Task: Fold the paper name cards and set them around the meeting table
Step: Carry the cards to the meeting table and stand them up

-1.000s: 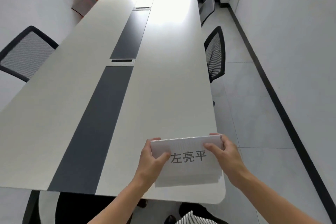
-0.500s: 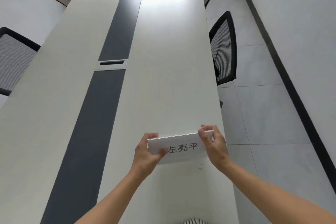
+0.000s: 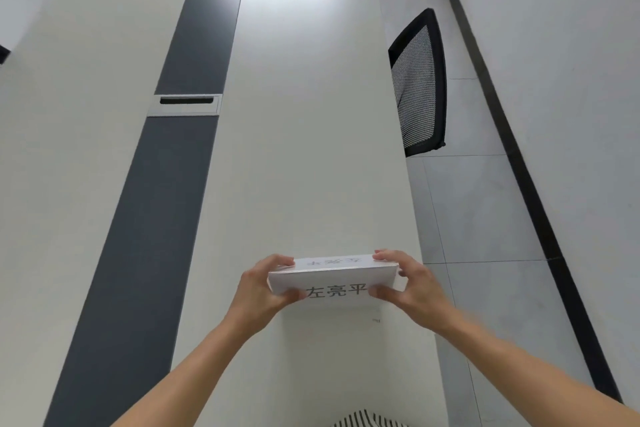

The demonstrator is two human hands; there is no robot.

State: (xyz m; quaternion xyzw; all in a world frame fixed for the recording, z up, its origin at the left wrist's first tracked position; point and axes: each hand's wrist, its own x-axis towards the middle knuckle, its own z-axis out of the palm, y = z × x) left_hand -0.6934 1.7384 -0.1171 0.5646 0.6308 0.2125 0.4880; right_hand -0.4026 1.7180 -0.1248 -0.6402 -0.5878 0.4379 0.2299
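My left grip (image 3: 263, 288) and right grip (image 3: 412, 284) each pinch a short end of the folded name card (image 3: 332, 276), long axis crosswise between them, near the bench (image 3: 311, 149) right edge.

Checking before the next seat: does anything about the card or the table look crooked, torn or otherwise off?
Nothing stands out. The name card is folded into a clean tent, pinched at its ends by the left hand and right hand, ridge nearly level. Only a tiny dark speck marks the table near it.
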